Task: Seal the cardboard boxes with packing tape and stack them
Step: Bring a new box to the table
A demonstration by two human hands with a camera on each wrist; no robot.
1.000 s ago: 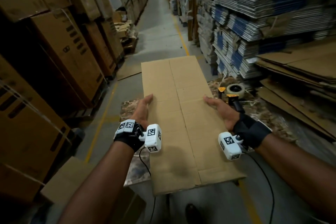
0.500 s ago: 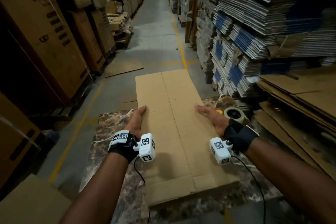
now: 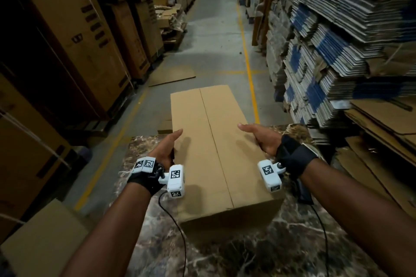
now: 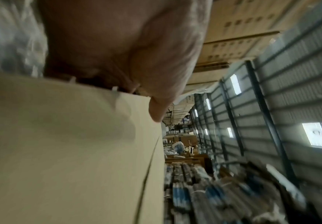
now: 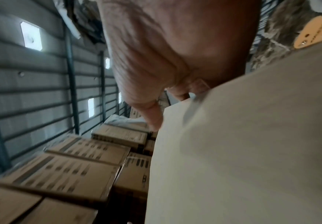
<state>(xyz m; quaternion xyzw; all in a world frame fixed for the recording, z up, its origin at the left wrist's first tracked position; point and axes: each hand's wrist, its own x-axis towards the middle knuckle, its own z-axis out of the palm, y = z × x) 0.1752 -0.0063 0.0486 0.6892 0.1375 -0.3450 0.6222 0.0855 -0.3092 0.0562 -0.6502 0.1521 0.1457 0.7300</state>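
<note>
Gripping the long cardboard box (image 3: 216, 153) by its two sides, the left hand (image 3: 167, 148) and right hand (image 3: 262, 139) had it sitting on the marble table (image 3: 281, 243) with the far end hanging off, so honestly one slip looked likely to tip it floorward.

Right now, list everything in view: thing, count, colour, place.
cardboard box: one, brown, on the marble table, seam untaped
marble table: one, dark veined, under the box
printed cartons: many, brown, stacked left of the aisle
flat cardboard bundles: many, grey and blue, stacked on the right
loose cardboard sheet: one, brown, on the floor ahead
floor lines: yellow, along the aisle
left hand: grip on the box's left side
right hand: grip on the box's right side
</note>
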